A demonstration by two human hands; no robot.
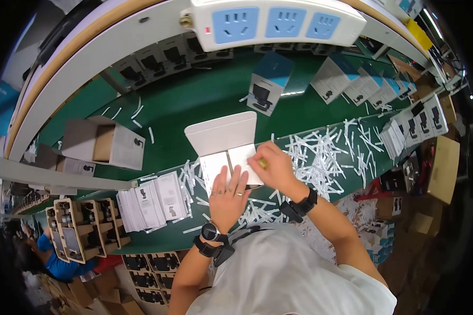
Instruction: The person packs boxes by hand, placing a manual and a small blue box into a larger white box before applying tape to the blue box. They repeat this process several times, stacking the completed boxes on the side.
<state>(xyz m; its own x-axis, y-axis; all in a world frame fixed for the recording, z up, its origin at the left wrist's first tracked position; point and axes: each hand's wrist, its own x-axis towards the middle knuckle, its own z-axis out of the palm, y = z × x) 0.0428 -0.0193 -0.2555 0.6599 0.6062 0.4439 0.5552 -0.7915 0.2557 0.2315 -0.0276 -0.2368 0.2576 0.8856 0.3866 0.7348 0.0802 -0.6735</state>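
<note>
In front of me on the green table lies a small white carton (220,132) with its lid raised away from me. Its top shows white panels with a narrow gap between them. My left hand (227,195) rests on the carton's near part, fingers stretched out and lying flat. At the carton's right side, my right hand (276,167) has its fingers curled together in a pinch against the white surface. A small yellowish object (263,163) shows by these fingers; its kind is unclear. Exactly what the fingertips grip is hidden.
White paper strips (315,157) lie heaped on the right. A stack of printed leaflets (168,197) is on the left, near an open box (113,144). Printed cartons (268,84) stand behind. A power strip (278,25) hangs overhead. A person in blue (63,265) is far left.
</note>
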